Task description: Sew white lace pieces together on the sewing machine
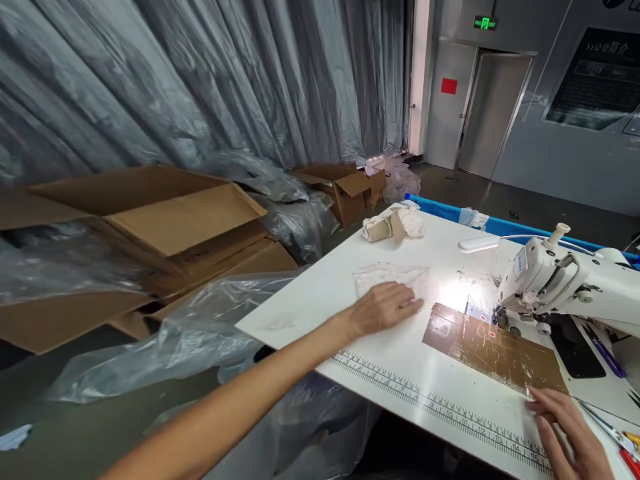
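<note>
My left hand (384, 309) rests on the white table (310, 300), palm down, at the lower edge of a thin, pale lace-like piece (387, 275). Its fingers are slightly bent, and their undersides are hidden. Near the front right, my right hand (573, 427) has its fingers apart, with the fingertips by the lower edge of a shiny brown plate (495, 350). A small glint shows at the index fingertip. Beyond that plate stands a white sewing machine (555, 280), its lamp lighting the tabletop around the needle area.
Bundled off-white trim (395, 225) lies at the table's far corner. A dark phone-like slab (575, 347), purple-handled snips (607, 353) and scissors (617, 437) lie at right. A printed ruler (425, 400) follows the front edge. Cardboard boxes (185, 220) and plastic sheeting (165, 340) crowd the left floor.
</note>
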`<state>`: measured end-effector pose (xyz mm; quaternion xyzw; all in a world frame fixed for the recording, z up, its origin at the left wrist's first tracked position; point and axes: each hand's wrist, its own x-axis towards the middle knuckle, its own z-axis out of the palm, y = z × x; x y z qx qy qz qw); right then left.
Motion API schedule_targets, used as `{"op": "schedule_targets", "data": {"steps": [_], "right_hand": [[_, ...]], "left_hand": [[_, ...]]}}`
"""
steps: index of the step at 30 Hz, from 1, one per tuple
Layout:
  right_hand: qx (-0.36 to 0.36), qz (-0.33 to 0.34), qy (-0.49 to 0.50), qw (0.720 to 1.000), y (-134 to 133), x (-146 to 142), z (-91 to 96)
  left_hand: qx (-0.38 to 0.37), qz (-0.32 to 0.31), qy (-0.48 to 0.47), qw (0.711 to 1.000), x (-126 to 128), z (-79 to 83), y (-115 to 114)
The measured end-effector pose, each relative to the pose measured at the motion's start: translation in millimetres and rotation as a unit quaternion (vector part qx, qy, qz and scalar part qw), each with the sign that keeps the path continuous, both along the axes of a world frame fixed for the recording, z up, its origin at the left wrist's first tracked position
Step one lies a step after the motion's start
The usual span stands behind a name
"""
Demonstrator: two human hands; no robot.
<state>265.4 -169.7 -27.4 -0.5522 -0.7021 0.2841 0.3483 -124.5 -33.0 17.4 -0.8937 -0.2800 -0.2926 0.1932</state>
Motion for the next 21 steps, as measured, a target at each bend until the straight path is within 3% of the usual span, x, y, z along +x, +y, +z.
{"op": "schedule_targets", "data": {"steps": [1,3,5,6,9,14,18,21], "right_hand": [[-0.102,-0.009,0.091,0.991,4,-17,7.4],[-0.252,-0.04,0.27,0.929,15,-52,22.8],[-0.358,-0.021,0.379,0.853,31,-82,35.1],[-0.384,0.01,0.398,0.833,38,-92,39.3],[-0.362,0.04,0.398,0.842,53,-103,44.6],[-0.333,0.146,0.32,0.875,54,-89,52.4],[-0.383,0.259,0.231,0.856,55,-61,67.6],[-0.407,0.27,0.206,0.848,65,-38,72.3]], "left_hand": [[0.038,-0.04,0.015,0.998,17,-0.3,-8],[0.065,-0.107,-0.008,0.992,52,-2.0,-25],[0.013,-0.186,0.009,0.982,82,-3.0,-41],[-0.022,-0.226,-0.001,0.974,95,-2.4,-48],[-0.152,-0.288,-0.064,0.943,116,5.9,-57],[-0.358,-0.278,-0.057,0.89,123,26.1,-36],[-0.509,-0.282,0.002,0.813,123,28.3,-25],[-0.541,-0.25,-0.013,0.803,117,22.3,-18]]}}
